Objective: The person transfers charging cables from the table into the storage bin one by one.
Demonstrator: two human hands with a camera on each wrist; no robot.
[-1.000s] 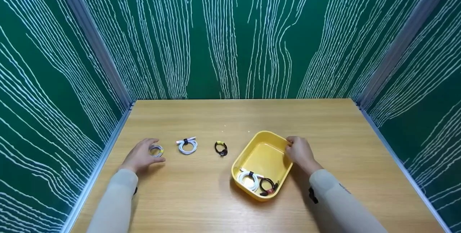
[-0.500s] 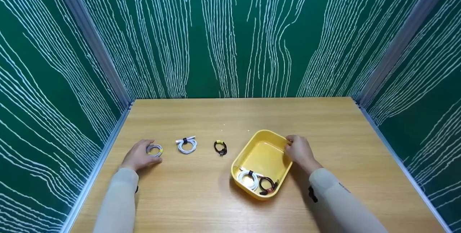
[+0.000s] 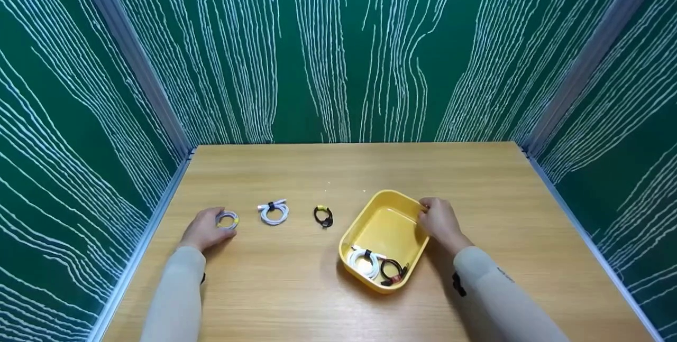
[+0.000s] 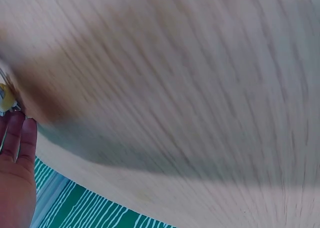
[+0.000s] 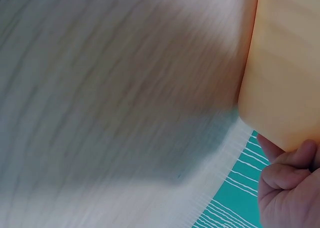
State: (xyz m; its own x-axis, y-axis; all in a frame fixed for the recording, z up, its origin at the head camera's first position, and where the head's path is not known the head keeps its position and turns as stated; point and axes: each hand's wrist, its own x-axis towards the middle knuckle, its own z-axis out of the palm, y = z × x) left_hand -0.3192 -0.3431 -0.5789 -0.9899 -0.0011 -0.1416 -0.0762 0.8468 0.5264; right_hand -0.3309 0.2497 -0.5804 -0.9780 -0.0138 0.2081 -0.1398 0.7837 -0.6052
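My left hand (image 3: 205, 230) is at the left of the table, its fingers and thumb round a coiled grey-white cable (image 3: 220, 227) with yellow ties. In the left wrist view, the fingertips (image 4: 29, 125) reach this coil's yellow band (image 4: 7, 99) at the frame edge. Farther right lie a white coiled cable (image 3: 274, 221) with a black strap and a small black coiled cable (image 3: 318, 220) with a yellow tie. With my right hand (image 3: 440, 223), I grip the right rim of a yellow bin (image 3: 389, 228). Inside it are a white cable coil (image 3: 376, 268) and a black one (image 3: 385, 265).
The wooden table (image 3: 285, 289) has green, white-streaked panels (image 3: 296, 67) behind it and at both sides. Grey posts (image 3: 129, 51) stand at the back corners. A few tiny white specks (image 3: 364, 191) lie behind the bin.
My left hand has drawn slightly left, with its finger and thumb a little closer together, and more of the grey-white coil shows. The right hand and bin have stayed in place.
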